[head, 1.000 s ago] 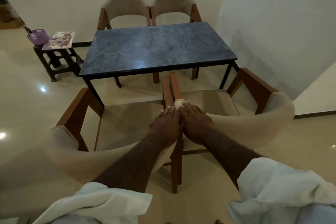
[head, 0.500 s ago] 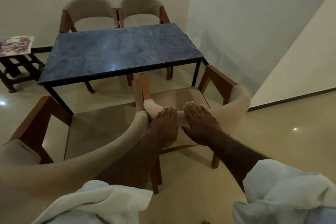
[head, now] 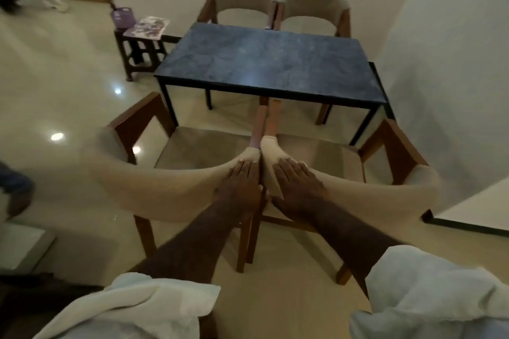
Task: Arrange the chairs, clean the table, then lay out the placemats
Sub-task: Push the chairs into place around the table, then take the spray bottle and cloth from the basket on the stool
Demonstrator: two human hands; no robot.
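Observation:
Two beige padded chairs with brown wooden frames stand side by side at the near edge of a dark stone-topped table [head: 270, 63]. My left hand [head: 241, 184] rests flat on the backrest of the near left chair [head: 165, 187]. My right hand [head: 296, 183] rests flat on the backrest of the near right chair [head: 371, 190]. The fingers of both hands lie straight on the padding. A patterned placemat [head: 147, 26] lies on a small dark stool [head: 140, 52] left of the table.
Two more chairs [head: 275, 8] stand tucked in at the table's far side against the wall. A purple container [head: 122, 14] sits on the stool beside the placemat. A wall runs close along the table's right. Glossy floor spreads to the left.
The view has swung back to the left and the stool with the purple container is in sight again. Both hands stay on the backrests of the near chairs.

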